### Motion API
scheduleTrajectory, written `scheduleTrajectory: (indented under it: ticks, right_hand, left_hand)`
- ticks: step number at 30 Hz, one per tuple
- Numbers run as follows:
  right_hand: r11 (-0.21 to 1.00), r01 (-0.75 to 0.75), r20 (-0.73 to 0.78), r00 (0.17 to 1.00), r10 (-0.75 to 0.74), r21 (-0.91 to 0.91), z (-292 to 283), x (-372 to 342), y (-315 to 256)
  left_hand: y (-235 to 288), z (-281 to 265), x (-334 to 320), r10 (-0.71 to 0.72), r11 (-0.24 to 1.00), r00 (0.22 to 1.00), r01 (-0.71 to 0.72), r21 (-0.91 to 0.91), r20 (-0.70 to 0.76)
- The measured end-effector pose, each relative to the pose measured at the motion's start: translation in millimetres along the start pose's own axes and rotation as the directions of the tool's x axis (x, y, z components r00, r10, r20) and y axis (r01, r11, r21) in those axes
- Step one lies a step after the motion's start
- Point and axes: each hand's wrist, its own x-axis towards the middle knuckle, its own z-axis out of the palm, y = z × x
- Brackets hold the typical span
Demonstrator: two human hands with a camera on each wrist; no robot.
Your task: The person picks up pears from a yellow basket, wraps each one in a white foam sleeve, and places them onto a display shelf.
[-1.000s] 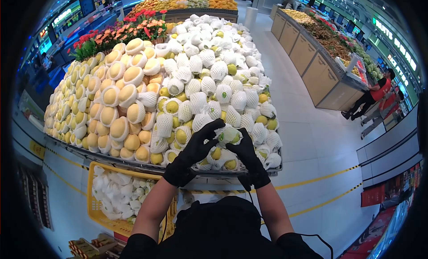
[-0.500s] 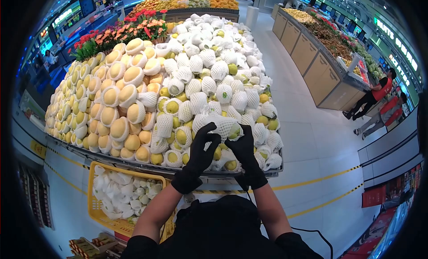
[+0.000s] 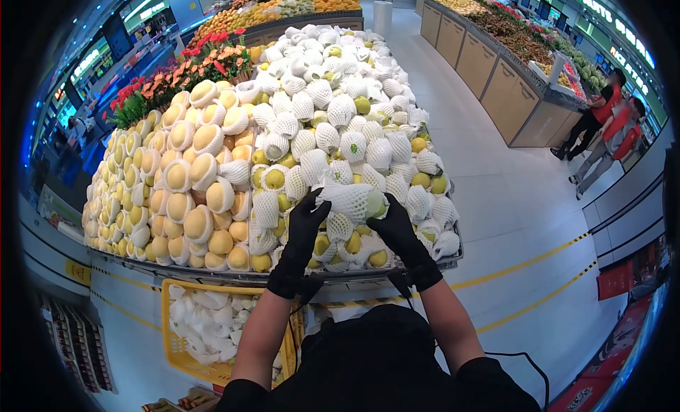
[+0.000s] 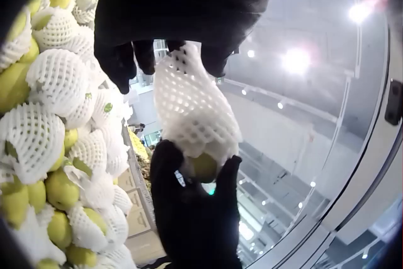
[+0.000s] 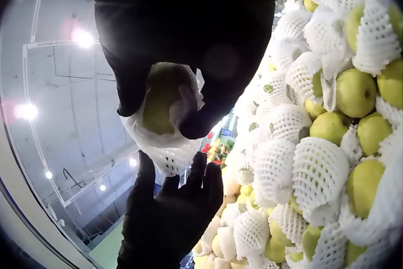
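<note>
Between my hands, above the display, is a green pear [image 3: 376, 204] in thin wrap, partly inside a white foam net sleeve [image 3: 346, 199]. My left hand [image 3: 304, 226] pinches the loose left end of the sleeve. At the other end my right hand [image 3: 397, 231] grips the pear, thumb and fingers on either side of it. The left wrist view shows the foam net [image 4: 192, 102] stretched between both black-gloved hands, with the pear's bare end [image 4: 203, 167] showing. In the right wrist view the pear [image 5: 162, 99] sits between the right thumb and fingers.
Pears in foam nets [image 3: 340, 111] are heaped below and beyond my hands. Larger yellow fruit [image 3: 198, 224] lies to their left, red and orange flowers [image 3: 191, 75] behind. A yellow crate [image 3: 168, 334] of white-wrapped fruit stands at lower left. Two people [image 3: 613, 121] stand at right.
One second ago the wrapped pear showed between my hands; half a second ago the foam sleeve covered its left part. My left hand has since shifted to the sleeve's far end. The head view has shifted slightly.
</note>
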Motion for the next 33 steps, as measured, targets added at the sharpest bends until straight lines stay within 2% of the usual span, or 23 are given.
scheduleTrajectory:
  ticks: [2, 5, 8, 11, 12, 15, 19, 22, 25, 28, 31, 33]
  right_hand:
    - [1.000, -0.005, -0.004, 1.000, 0.005, 0.017, 0, 0, -1]
    - [0.977, -0.090, 0.033, 0.996, 0.086, 0.195, 1, 0, 1]
    - [0.921, -0.105, 0.052, 0.994, 0.092, 0.374, 4, 7, 19]
    - [0.921, -0.004, 0.026, 1.000, -0.007, 0.390, 8, 12, 28]
    - [0.939, 0.020, 0.015, 1.000, -0.027, 0.342, 8, 11, 24]
    - [0.961, -0.090, 0.043, 0.996, 0.082, 0.260, 9, 5, 4]
    - [0.957, -0.003, 0.054, 0.998, -0.013, 0.290, 11, 6, 12]
    - [0.981, -0.109, 0.117, 0.989, 0.091, 0.161, 2, 1, -10]
    - [0.943, -0.199, 0.188, 0.970, 0.151, 0.266, 2, 8, 5]
    - [0.884, -0.246, 0.196, 0.964, 0.180, 0.397, 10, 10, 14]
    - [0.878, -0.172, 0.161, 0.981, 0.111, 0.447, 15, 12, 19]
    - [0.938, -0.091, 0.158, 0.987, 0.039, 0.334, 12, 10, 7]
  left_hand:
    - [2, 4, -3, 0.082, 0.996, 0.994, -0.079, 0.045, -0.068]
    - [-2, 1, -4, 0.353, 0.903, 0.935, -0.332, 0.274, -0.028]
    - [-4, 4, -7, 0.251, 0.956, 0.967, -0.253, 0.152, 0.033]
    - [0, 8, -10, 0.102, 0.989, 0.991, -0.110, 0.095, 0.082]
    - [-8, 6, -8, 0.114, 0.989, 0.984, -0.126, 0.079, 0.134]
    - [-12, 4, -6, -0.055, 0.991, 0.984, 0.075, -0.114, 0.169]
    - [-7, 9, -5, -0.007, 0.992, 0.987, 0.026, -0.120, 0.161]
    - [-4, 10, -8, -0.013, 0.998, 0.983, 0.023, -0.053, 0.181]
    - [-5, 10, -10, 0.040, 0.993, 0.990, -0.054, 0.107, 0.134]
    - [-13, 12, -9, 0.387, 0.869, 0.916, -0.400, 0.290, 0.104]
    - [-2, 17, -13, 0.241, 0.958, 0.967, -0.251, 0.136, 0.086]
    - [-4, 9, -12, 0.129, 0.976, 0.980, -0.153, 0.158, 0.149]
